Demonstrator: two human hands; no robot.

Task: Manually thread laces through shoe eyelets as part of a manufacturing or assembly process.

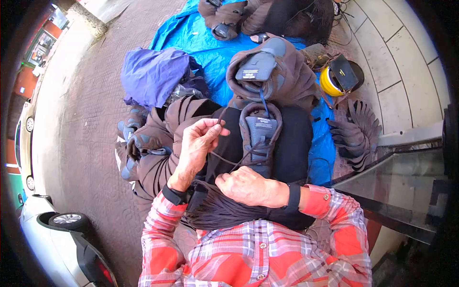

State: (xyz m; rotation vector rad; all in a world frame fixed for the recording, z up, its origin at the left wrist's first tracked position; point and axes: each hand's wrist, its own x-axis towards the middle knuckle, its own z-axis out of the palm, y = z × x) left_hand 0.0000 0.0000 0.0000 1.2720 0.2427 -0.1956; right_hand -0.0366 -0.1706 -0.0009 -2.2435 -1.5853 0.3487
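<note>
A dark grey-brown shoe upper (pixel 261 127) lies across my lap, its tongue with a printed label facing up. A brown shoelace (pixel 224 159) is partly threaded through its eyelets. Left of the upper, my left hand (pixel 197 143) is raised, pinching a length of the shoelace between thumb and fingertips. My right hand (pixel 247 185) is closed just below the upper's toe end; what its fingers hold is hidden. Beneath both hands, a thick bundle of dark shoelaces (pixel 217 210) rests on my lap.
Stacked shoe uppers (pixel 299 79) stand beyond my knees on a blue tarp (pixel 215 62); more uppers (pixel 155 158) are piled at left. A purple cloth (pixel 153 74) lies behind them. A yellow bucket (pixel 329 82), fanned uppers (pixel 358 134) and a glass-topped case (pixel 397 177) are at right.
</note>
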